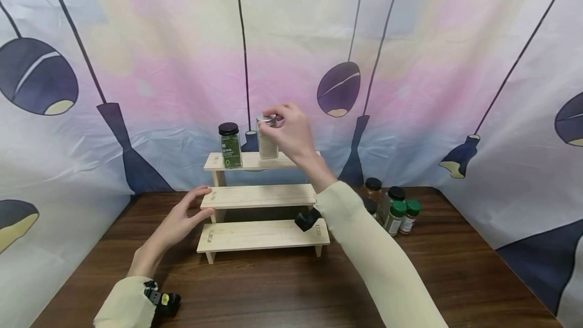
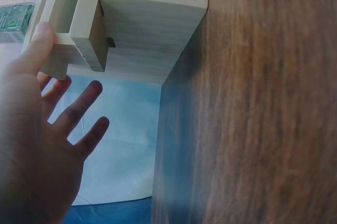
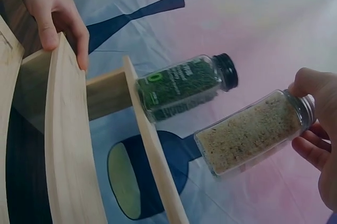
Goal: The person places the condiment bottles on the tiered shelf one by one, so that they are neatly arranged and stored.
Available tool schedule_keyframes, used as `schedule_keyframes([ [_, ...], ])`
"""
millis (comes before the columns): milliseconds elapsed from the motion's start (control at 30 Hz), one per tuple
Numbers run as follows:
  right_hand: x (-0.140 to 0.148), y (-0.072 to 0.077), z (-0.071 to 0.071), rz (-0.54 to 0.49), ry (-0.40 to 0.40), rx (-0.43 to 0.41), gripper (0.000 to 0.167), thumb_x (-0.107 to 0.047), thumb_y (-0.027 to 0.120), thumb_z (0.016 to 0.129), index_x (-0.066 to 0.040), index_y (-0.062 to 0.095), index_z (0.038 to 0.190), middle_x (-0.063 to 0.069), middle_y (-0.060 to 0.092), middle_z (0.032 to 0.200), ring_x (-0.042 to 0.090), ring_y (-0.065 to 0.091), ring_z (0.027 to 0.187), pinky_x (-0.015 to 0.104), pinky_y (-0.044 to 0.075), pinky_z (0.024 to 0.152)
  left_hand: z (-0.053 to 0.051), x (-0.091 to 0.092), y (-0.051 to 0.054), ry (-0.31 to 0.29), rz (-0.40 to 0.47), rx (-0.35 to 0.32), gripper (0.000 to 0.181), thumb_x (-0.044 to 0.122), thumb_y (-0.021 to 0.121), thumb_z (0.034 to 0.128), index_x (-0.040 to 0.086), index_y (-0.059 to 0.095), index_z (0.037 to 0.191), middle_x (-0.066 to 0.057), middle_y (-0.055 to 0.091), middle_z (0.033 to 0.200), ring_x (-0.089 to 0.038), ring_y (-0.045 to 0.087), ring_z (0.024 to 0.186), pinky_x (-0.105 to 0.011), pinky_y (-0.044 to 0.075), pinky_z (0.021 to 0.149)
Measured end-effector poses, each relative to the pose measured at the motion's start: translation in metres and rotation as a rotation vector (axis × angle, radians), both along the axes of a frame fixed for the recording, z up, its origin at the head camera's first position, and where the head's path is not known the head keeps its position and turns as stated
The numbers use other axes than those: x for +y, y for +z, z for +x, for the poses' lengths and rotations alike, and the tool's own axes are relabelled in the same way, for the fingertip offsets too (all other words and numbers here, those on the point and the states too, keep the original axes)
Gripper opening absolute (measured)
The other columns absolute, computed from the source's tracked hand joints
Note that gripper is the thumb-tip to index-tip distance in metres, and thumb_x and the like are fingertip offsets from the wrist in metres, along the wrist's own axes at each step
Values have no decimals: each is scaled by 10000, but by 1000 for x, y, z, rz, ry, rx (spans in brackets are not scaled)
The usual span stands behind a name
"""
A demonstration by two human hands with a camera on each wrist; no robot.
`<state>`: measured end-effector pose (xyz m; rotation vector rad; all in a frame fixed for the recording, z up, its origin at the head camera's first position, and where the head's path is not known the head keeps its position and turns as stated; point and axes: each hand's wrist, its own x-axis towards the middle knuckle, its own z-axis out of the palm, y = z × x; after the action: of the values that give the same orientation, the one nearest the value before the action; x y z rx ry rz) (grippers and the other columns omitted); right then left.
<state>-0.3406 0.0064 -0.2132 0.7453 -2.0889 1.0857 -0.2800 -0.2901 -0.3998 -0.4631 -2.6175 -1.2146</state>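
A three-tier light wooden rack [image 1: 259,195] stands on the table. My right hand [image 1: 293,133] pinches the silver lid of a glass jar with pale grainy contents [image 1: 268,147] over the top tier. In the right wrist view a gap shows between this jar's base [image 3: 247,134] and the top board [image 3: 152,150]. A jar of green flakes with a black lid [image 1: 231,150] stands upright on the top tier, to the left. With thumb and fingers on opposite edges, my left hand [image 1: 175,221] grips the left end of the middle tier [image 3: 68,129].
Several more jars stand close together on the table right of the rack, among them a green-lidded one [image 1: 394,219] and a black-lidded one [image 1: 396,194]. A patterned curtain [image 1: 282,54] hangs behind the dark wooden table [image 1: 255,292].
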Motion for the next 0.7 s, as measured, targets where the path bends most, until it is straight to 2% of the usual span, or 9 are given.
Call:
schedule_keyframes([
  [367, -25, -10, -6, 43, 11, -23, 214, -190, 753, 829, -94, 758, 1020, 45, 654, 1031, 140, 618, 856, 188, 488, 721, 0, 2, 0, -6, 3, 2, 605, 320, 633, 988, 176, 379, 1518, -168, 249, 1622, -394, 506, 1275, -516, 465, 948],
  [700, -29, -21, -9, 50, -6, -79, 225, -190, 745, 833, -90, 761, 1033, 57, 658, 1086, 168, 610, 918, 241, 486, 773, 0, 1, 0, 7, -8, -1, 612, 333, 626, 991, 163, 373, 1522, -172, 252, 1620, -409, 520, 1255, -487, 488, 913],
])
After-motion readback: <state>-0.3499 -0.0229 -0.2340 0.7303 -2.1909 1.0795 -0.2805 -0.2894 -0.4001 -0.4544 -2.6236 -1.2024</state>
